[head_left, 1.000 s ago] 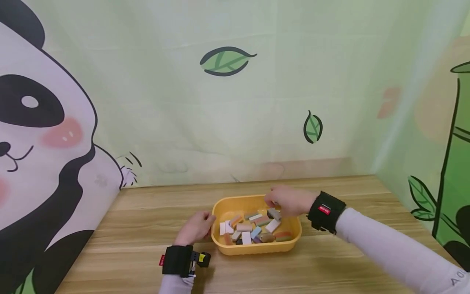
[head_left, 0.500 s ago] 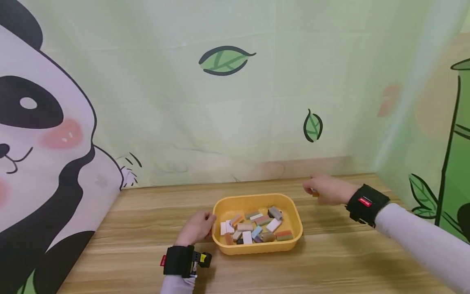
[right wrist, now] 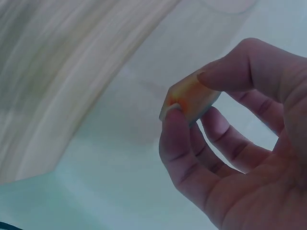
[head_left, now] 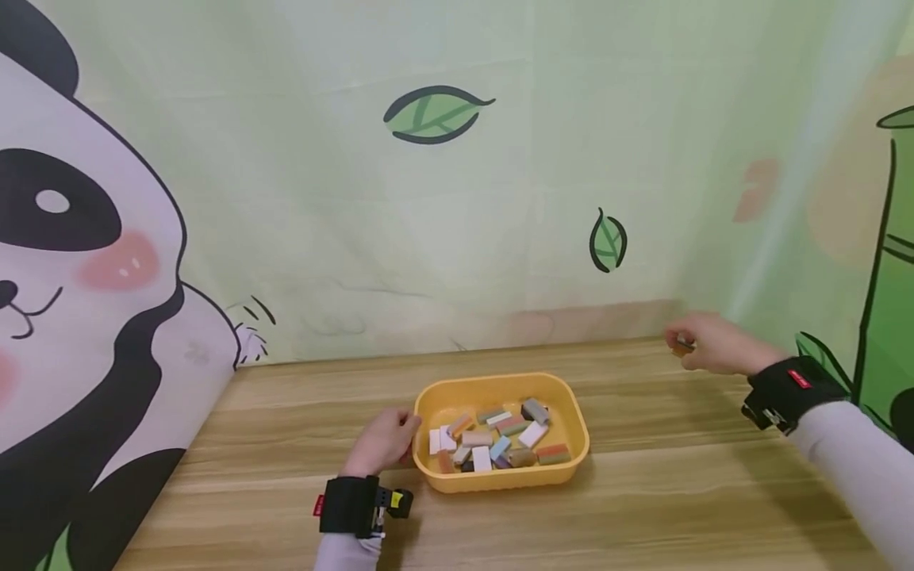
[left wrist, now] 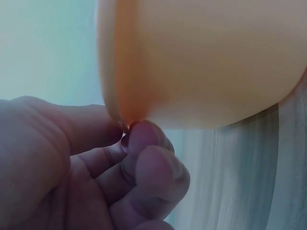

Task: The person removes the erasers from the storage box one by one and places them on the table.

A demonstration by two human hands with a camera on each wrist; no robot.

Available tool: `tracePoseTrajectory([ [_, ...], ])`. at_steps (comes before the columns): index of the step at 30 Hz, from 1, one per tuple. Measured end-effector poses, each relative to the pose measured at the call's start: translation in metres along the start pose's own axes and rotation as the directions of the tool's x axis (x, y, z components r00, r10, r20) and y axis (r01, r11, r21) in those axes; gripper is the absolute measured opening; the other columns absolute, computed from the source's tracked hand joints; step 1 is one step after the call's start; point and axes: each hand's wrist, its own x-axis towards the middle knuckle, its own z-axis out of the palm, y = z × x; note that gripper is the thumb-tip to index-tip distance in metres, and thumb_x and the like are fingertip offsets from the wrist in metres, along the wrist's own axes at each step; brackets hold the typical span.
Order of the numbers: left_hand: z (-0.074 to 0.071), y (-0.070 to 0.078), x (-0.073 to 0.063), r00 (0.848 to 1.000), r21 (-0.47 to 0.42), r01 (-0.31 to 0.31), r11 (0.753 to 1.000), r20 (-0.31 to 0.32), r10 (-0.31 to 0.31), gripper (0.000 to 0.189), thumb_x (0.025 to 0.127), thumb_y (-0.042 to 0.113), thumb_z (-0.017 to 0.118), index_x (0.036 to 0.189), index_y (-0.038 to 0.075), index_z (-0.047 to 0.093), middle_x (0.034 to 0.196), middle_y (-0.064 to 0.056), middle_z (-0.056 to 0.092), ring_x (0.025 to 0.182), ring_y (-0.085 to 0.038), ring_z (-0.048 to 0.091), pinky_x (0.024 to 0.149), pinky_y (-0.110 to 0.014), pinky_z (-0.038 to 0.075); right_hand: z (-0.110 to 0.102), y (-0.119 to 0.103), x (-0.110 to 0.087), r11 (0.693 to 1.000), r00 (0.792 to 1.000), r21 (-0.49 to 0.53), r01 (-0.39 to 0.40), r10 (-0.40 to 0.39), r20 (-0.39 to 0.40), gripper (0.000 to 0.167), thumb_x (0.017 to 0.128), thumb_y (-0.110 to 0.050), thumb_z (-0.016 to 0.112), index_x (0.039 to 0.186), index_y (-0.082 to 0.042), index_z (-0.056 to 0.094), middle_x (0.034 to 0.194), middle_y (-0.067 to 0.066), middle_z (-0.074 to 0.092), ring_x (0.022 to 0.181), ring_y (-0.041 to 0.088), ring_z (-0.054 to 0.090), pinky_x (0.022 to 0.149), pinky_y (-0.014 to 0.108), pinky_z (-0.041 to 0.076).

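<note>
A yellow plastic basin [head_left: 500, 480] sits on the wooden table with several small coloured blocks [head_left: 477, 438] lying jumbled inside. My left hand [head_left: 382, 438] is at its left end. In the left wrist view, thumb and fingers [left wrist: 156, 165] pinch the basin's rim [left wrist: 108, 62]. Over the table's far right corner, my right hand [head_left: 721, 345] holds a small orange-brown block [right wrist: 189, 96] between thumb and fingertips, well apart from the basin. The block has flat sides and a greyish edge; fingers partly cover it.
The wooden table [head_left: 300, 412] extends on both sides of the basin and in front of it. A green printed cloth [head_left: 457, 238] hangs behind the table and along its sides, close to my right hand.
My right hand has lifted out of the basin and moved right to the table's far corner, carrying a block. My left hand stays at the basin's rim.
</note>
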Motion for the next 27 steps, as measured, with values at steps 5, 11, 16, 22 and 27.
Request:
tracePoseTrajectory([
  [5,0.001,0.0,0.0,1.0,0.007,-0.008,1.0,-0.007,0.008,0.028,0.104,0.021,0.045,0.092,0.001,0.062,0.063,-0.003,0.05,0.055,-0.017,0.05,0.054,-0.029,0.04,0.006,0.018,-0.008,0.997,0.997,0.013,-0.076,0.076,0.034,0.016,0.075,0.002,0.071,0.086,-0.007,0.063,0.077,-0.002,0.055,0.068,0.017,0.046,0.063,0.036,0.04],
  [11,0.001,0.0,0.0,1.0,0.008,-0.003,1.0,-0.008,0.003,0.028,0.104,0.02,0.045,0.091,0.001,0.062,0.063,-0.003,0.05,0.055,-0.017,0.05,0.053,-0.03,0.04,0.024,0.038,-0.018,0.993,0.993,0.016,-0.115,0.115,0.016,0.018,0.072,0.001,0.071,0.084,-0.01,0.062,0.075,-0.001,0.053,0.067,0.017,0.044,0.062,0.034,0.036],
  [16,0.0,0.001,0.0,1.0,0.01,-0.006,1.0,-0.009,0.006,0.028,0.103,0.02,0.046,0.09,0.001,0.061,0.063,-0.003,0.05,0.056,-0.019,0.052,0.054,-0.03,0.04,0.04,0.049,-0.023,0.996,0.996,-0.008,-0.086,0.085,-0.031,0.019,0.07,0.001,0.072,0.078,-0.013,0.061,0.069,-0.004,0.052,0.063,0.013,0.044,0.058,0.032,0.035],
  [22,-0.001,0.001,-0.001,1.0,0.012,-0.003,1.0,-0.007,0.003,0.028,0.104,0.02,0.046,0.091,0.002,0.062,0.064,-0.003,0.05,0.058,-0.021,0.054,0.054,-0.03,0.041,0.057,0.053,-0.027,0.99,0.99,0.023,-0.136,0.135,0.04,0.018,0.069,0.002,0.069,0.08,-0.009,0.061,0.07,-0.003,0.049,0.061,0.014,0.042,0.056,0.03,0.033],
  [27,-0.002,0.0,-0.002,1.0,0.013,-0.001,1.0,-0.013,0.001,0.028,0.103,0.021,0.046,0.09,0.001,0.062,0.064,-0.004,0.051,0.057,-0.02,0.053,0.054,-0.03,0.042,0.067,0.054,-0.03,0.986,0.989,0.083,-0.146,0.143,0.05,0.018,0.067,0.003,0.068,0.078,-0.008,0.06,0.069,-0.002,0.049,0.062,0.014,0.043,0.056,0.03,0.034],
])
